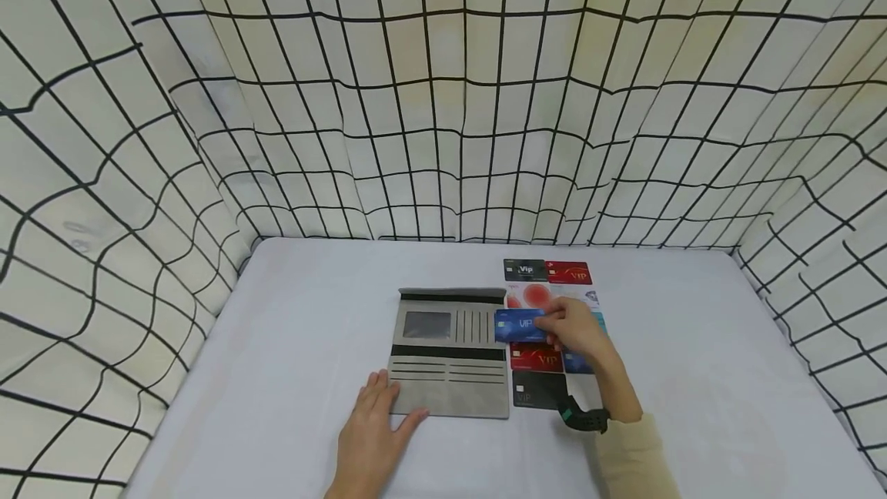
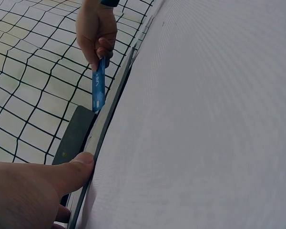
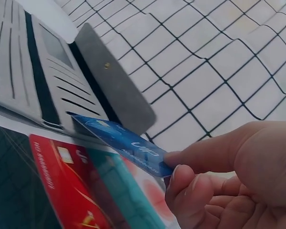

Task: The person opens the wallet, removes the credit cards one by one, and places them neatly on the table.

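A grey wallet [image 1: 450,397] lies unfolded on the white table, with card slots, a clear window and a flap at its far end. My left hand [image 1: 374,430] rests at its near left corner, fingers extended along the side and thumb touching the near edge. Between thumb and fingers my right hand [image 1: 580,328] pinches a blue VIP card [image 1: 514,325] by its right end. The card's far end overlaps the wallet's right edge, close to the upper slots [image 3: 78,98]. Whether its tip is inside a slot I cannot tell.
Several cards lie in rows right of the wallet, among them a black card [image 1: 524,270], red cards [image 1: 570,273] [image 1: 537,358] and a dark grey card [image 1: 537,390]. The white tabletop [image 1: 298,314] is bordered by black netting [image 1: 416,137] over pale walls.
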`<state>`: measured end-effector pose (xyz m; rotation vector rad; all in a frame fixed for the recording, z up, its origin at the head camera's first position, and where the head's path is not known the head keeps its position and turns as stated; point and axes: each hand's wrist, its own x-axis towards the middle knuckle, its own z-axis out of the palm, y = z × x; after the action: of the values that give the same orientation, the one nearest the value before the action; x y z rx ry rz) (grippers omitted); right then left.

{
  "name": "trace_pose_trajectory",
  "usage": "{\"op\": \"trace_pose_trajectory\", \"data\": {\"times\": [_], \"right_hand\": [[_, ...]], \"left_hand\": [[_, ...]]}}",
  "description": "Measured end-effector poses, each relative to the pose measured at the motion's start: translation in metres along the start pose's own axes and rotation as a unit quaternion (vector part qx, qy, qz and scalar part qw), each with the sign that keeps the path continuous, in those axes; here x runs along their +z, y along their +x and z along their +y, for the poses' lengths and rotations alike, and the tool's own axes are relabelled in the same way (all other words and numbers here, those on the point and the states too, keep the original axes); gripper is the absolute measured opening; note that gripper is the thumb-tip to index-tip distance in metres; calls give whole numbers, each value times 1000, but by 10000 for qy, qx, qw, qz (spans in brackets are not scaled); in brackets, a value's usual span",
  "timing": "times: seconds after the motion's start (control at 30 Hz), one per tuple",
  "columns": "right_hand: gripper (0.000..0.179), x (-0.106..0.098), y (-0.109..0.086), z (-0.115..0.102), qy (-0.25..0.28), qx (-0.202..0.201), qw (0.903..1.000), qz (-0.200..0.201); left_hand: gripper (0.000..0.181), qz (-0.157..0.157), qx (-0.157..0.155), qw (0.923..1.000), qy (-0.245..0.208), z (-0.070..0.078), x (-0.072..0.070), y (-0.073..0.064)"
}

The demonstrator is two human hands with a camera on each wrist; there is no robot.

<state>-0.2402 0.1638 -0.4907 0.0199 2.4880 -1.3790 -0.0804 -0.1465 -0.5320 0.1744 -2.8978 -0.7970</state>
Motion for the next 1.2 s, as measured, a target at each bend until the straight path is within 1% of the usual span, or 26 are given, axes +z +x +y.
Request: {"op": "trace_pose_trajectory", "data": {"times": [0.2,0.47,0.67,0.87,1.03,1.2], "right_hand": [[35,-12,-5,0,-12,23,10000,-26],[33,-22,-10,4,-24,76,10000,43],[35,-29,-15,7,-164,-47,9997,162],[37,-38,-27,12,-297,-172,9992,193],[38,-49,-40,20,-229,-80,9996,152],[39,-57,-50,28,-297,-22,9992,280]], "left_hand": [[64,90,82,9999,20,-1,1,0],[64,119,121,9999,18,-1,0,-1],[64,144,149,9998,3,0,0,0],[63,165,193,9997,-21,1,2,0],[62,238,203,9995,5,2,2,-1],[62,236,242,9994,35,2,1,-1]]}}
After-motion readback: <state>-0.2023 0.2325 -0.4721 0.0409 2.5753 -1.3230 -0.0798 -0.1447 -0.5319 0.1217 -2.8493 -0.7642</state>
